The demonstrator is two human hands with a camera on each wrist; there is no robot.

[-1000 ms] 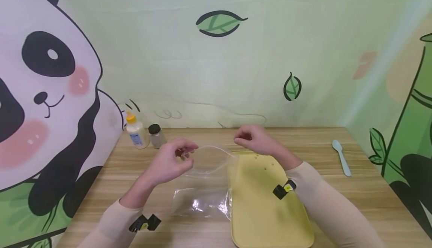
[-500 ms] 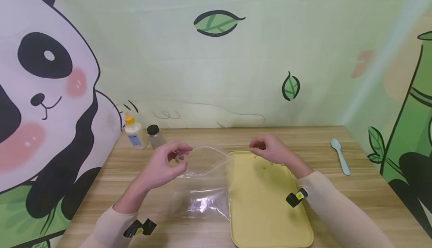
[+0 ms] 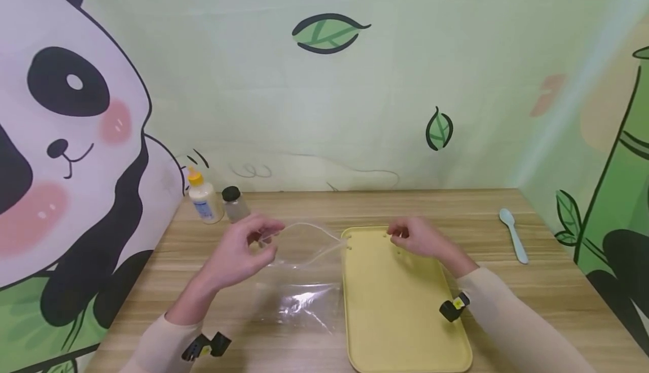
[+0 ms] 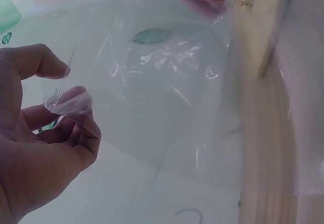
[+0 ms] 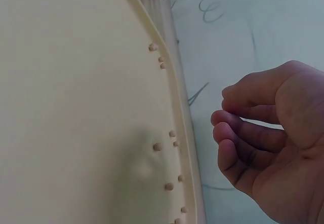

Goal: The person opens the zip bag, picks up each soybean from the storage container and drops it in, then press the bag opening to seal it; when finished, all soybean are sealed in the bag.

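Observation:
A clear plastic bag (image 3: 304, 302) hangs from my left hand (image 3: 235, 257), its mouth spread apart and its lower part over the wood table. The left wrist view shows the fingers (image 4: 83, 138) curled at a gathered edge of the film. Beside the bag lies a yellow tray (image 3: 400, 316). Small round brown balls (image 5: 157, 146) are scattered along its far end, a few of them (image 3: 349, 244) near the far left corner. Over that far end is my right hand (image 3: 421, 239), fingers loosely bent. In the right wrist view nothing shows between its fingertips (image 5: 228, 92).
At the back left stand a glue-like bottle with an orange cap (image 3: 204, 201) and a small jar with a black lid (image 3: 235, 204). A pale blue spoon (image 3: 514, 236) lies at the right. A printed green wall (image 3: 355, 125) rises behind the table.
My right hand has moved right and lower, from near the bag's mouth to over the tray's far end. The left hand and bag have shifted slightly left, baring balls at the tray's corner.

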